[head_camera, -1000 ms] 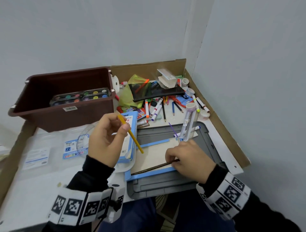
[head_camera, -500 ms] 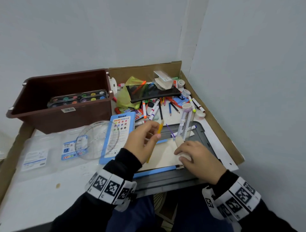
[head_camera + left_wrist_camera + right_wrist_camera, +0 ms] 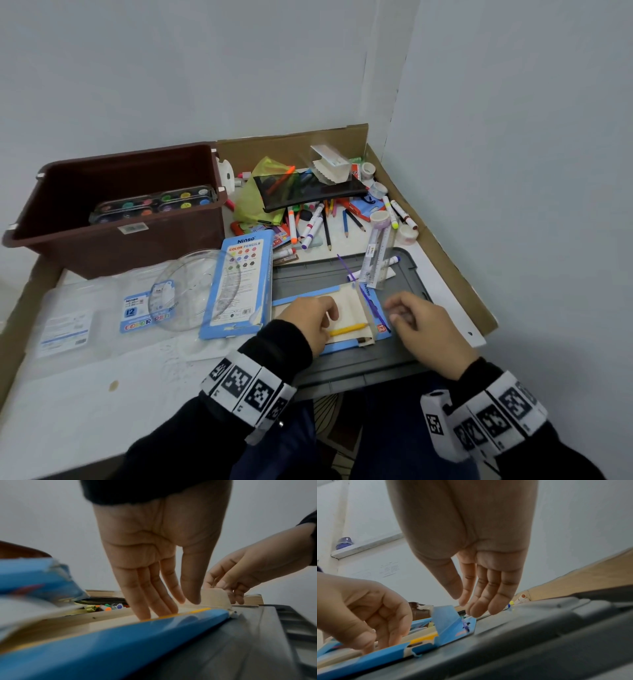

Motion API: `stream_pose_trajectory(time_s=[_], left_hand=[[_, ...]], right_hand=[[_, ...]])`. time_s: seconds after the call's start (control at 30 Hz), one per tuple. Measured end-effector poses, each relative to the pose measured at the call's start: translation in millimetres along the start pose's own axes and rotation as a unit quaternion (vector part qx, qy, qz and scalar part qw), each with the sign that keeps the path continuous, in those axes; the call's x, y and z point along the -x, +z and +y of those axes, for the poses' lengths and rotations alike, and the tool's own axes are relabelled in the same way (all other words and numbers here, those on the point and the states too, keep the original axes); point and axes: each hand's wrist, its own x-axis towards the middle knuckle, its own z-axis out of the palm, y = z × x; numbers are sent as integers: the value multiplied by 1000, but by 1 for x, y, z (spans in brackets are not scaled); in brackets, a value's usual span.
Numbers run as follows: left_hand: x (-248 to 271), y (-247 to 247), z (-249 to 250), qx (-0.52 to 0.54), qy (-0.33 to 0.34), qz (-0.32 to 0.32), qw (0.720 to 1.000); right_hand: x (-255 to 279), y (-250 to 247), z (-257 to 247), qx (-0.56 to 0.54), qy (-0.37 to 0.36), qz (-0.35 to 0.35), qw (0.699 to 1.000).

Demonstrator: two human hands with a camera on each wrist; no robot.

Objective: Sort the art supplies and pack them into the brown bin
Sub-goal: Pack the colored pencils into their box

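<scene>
Head view: your left hand [image 3: 310, 317] has laid the yellow pencil [image 3: 347, 329] into the open pencil tray [image 3: 352, 301]; straight fingers rest on it.
Right hand [image 3: 423, 320]: relaxed, empty, beside the tray flap.
Brown bin [image 3: 113, 240]: beyond your fingertips, awaiting the filled tray.

Home craft corner: white tabletop [image 3: 85, 394] wedged into bare grey wall corner, cardboard sheet [image 3: 291, 144] lining edges at 12 and 2 o'clock, loose markers [image 3: 310, 229] and paint set [image 3: 154, 204] scattered.
</scene>
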Motion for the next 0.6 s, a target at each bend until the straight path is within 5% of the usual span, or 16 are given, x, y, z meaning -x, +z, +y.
stream_pose_trajectory(time_s=[0.3, 0.5, 0.6], left_hand=[[39, 2, -10, -164, -8, -6, 986], [51, 11, -13, -212, -33, 6, 977], [52, 13, -18, -194, -46, 4, 980]], right_hand=[[11, 9, -15, 45, -122, 31, 991], [8, 21, -18, 221, -129, -77, 964], [5, 25, -17, 228, -127, -78, 962]])
